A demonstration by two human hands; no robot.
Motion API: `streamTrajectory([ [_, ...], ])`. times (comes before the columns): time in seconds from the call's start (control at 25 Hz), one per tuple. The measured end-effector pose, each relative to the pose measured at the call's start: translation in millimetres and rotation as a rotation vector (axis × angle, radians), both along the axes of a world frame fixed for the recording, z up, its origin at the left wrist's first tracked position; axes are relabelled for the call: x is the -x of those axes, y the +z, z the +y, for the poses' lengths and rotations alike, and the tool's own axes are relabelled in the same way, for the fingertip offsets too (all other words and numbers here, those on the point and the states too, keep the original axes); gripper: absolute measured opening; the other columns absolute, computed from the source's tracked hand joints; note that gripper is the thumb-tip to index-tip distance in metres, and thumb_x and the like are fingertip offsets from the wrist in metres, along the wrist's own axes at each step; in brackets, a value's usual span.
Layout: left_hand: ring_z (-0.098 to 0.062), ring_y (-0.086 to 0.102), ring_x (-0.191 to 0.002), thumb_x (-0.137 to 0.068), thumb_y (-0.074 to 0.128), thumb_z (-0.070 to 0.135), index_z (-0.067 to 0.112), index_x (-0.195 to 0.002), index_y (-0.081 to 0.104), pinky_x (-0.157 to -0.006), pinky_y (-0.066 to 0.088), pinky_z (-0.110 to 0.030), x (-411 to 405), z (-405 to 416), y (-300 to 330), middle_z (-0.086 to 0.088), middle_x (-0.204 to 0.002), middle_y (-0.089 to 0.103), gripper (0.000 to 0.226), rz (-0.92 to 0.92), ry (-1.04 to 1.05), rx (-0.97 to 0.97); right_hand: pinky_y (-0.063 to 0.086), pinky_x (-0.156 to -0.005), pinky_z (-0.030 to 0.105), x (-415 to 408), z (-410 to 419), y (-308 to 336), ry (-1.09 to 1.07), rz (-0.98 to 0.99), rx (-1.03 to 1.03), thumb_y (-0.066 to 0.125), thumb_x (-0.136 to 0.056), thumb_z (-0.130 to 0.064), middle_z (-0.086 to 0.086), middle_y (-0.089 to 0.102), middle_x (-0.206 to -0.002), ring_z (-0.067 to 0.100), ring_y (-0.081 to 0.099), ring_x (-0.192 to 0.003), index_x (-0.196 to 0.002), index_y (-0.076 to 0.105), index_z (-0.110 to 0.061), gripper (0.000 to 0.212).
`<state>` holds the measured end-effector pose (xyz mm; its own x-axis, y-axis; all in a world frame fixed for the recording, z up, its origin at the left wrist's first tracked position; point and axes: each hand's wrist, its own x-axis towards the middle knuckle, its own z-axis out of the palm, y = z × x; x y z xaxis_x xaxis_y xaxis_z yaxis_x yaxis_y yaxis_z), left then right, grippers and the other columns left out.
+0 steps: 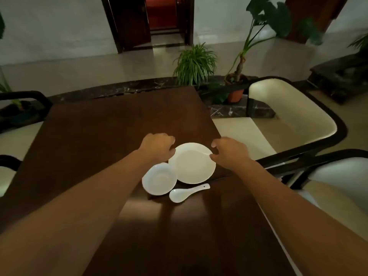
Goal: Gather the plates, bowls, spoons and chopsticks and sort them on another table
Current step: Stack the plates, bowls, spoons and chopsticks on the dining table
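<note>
Head view, looking down at a dark brown table.

Near the middle, a white plate flat on the wood. At 7 o'clock from the plate, a white bowl, right side up, rim touching or just under the plate's edge; cannot tell which. At 6 o'clock from the plate, a white spoon lying flat, scoop end by the bowl, handle pointing to 2 o'clock.

Left hand at the plate's 10 o'clock edge, fingers curled, tips against the rim. Right hand at the plate's 2 o'clock edge, thumb and fingers curved and a little apart, tips touching the rim. Cannot tell if either hand has a firm grip yet.

At 3 o'clock off the table, cream chairs with black frames. At 12 o'clock, past the far edge, green plants in pots, a pale floor and a dark doorway.
</note>
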<state>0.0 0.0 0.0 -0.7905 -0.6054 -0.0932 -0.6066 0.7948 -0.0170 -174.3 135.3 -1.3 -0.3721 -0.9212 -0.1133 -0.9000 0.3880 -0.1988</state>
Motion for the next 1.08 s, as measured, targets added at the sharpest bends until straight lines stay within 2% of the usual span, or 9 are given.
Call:
streamTrajectory([
  [0.12, -0.023, 0.059, -0.099, -0.092, 0.045, 0.036, 0.015, -0.118, 0.052, -0.085, 0.046, -0.038, 22.6, -33.5, -29.9, -0.006, -0.113, 0.06, 0.034, -0.068, 0.058, -0.014, 0.045, -0.081, 0.035, 22.6, -27.6, -35.3, -0.045, -0.029, -0.038, 0.058, -0.084, -0.035, 0.005, 0.057, -0.118, 0.026, 0.056, -0.105, -0.117, 0.054, -0.02, 0.037],
  [0.32, -0.027, 0.052, -0.116, -0.091, 0.05, 0.038, 0.013, -0.132, 0.043, -0.094, 0.044, -0.04, 37.9, -58.1, -79.1, -0.009, -0.13, 0.052, 0.048, -0.207, 0.239, -0.241, 0.047, -0.087, 0.039, 41.9, -45.6, -86.0, -0.165, -0.145, -0.136, 0.064, -0.081, -0.031, 0.01, 0.057, -0.121, 0.028, 0.055, -0.109, -0.121, 0.051, -0.012, 0.046],
  [0.4, -0.026, 0.057, -0.107, -0.089, 0.054, 0.035, 0.01, -0.124, 0.049, -0.09, 0.046, -0.038, 38.2, -62.1, -95.3, -0.01, -0.121, 0.057, 0.043, -0.182, 0.296, -0.34, 0.049, -0.085, 0.038, 44.2, -46.1, -102.6, -0.213, -0.223, -0.134, 0.065, -0.08, -0.027, 0.012, 0.061, -0.114, 0.028, 0.059, -0.1, -0.119, 0.052, -0.01, 0.044],
  [0.52, -0.023, 0.062, -0.082, -0.087, 0.059, 0.023, 0.009, -0.107, 0.055, -0.074, 0.052, -0.034, 36.1, -64.5, -109.7, -0.01, -0.101, 0.062, 0.025, -0.059, 0.348, -0.452, 0.058, -0.073, 0.037, 41.0, -44.7, -121.2, -0.313, -0.42, -0.077, 0.063, -0.08, -0.015, 0.012, 0.065, -0.096, 0.027, 0.066, -0.077, -0.109, 0.056, -0.008, 0.031],
  [0.6, -0.022, 0.065, -0.076, -0.085, 0.061, 0.013, 0.009, -0.101, 0.059, -0.063, 0.053, -0.029, 36.0, -64.4, -111.4, -0.012, -0.097, 0.066, 0.016, 0.024, 0.394, -0.542, 0.059, -0.064, 0.036, 38.1, -42.9, -126.9, -0.454, -0.63, 0.003, 0.061, -0.08, -0.004, 0.01, 0.061, -0.092, 0.027, 0.065, -0.074, -0.104, 0.057, -0.009, 0.025],
  [0.8, -0.026, 0.067, -0.083, -0.086, 0.058, 0.002, 0.009, -0.102, 0.063, -0.066, 0.057, -0.032, 44.3, -59.5, -85.4, -0.013, -0.1, 0.068, 0.019, 0.296, 0.463, -0.61, 0.057, -0.058, 0.034, 41.8, -39.2, -107.7, -0.623, -0.85, 0.258, 0.058, -0.077, 0.006, 0.011, 0.063, -0.102, 0.027, 0.061, -0.083, -0.105, 0.062, -0.013, 0.034],
  [0.88, -0.024, 0.065, -0.087, -0.086, 0.057, 0.002, 0.011, -0.107, 0.061, -0.057, 0.054, -0.027, 49.4, -57.4, -57.7, -0.011, -0.103, 0.065, 0.023, 0.422, 0.475, -0.665, 0.055, -0.052, 0.031, 47.0, -39.8, -80.3, -0.657, -0.879, 0.363, 0.058, -0.078, 0.006, 0.011, 0.063, -0.11, 0.024, 0.059, -0.082, -0.111, 0.063, -0.014, 0.039],
  [0.96, -0.019, 0.065, -0.086, -0.085, 0.059, 0.003, 0.015, -0.108, 0.06, -0.049, 0.051, -0.021, 49.1, -52.4, -24.0, -0.007, -0.104, 0.063, 0.026, 0.539, 0.467, -0.74, 0.052, -0.047, 0.026, 50.0, -36.7, -44.8, -0.653, -0.907, 0.441, 0.061, -0.078, 0.005, 0.009, 0.063, -0.104, 0.023, 0.059, -0.084, -0.116, 0.061, -0.015, 0.042],
  [1.08, -0.015, 0.063, -0.089, -0.084, 0.062, 0.003, 0.02, -0.1, 0.061, -0.048, 0.052, -0.019, 26.1, -31.6, 25.0, -0.002, -0.104, 0.062, 0.023, 0.686, 0.535, -0.859, 0.052, -0.051, 0.024, 40.2, -22.2, 6.3, -0.568, -0.934, 0.476, 0.062, -0.08, 0.003, 0.006, 0.063, -0.091, 0.021, 0.062, -0.085, -0.118, 0.06, -0.016, 0.042],
])
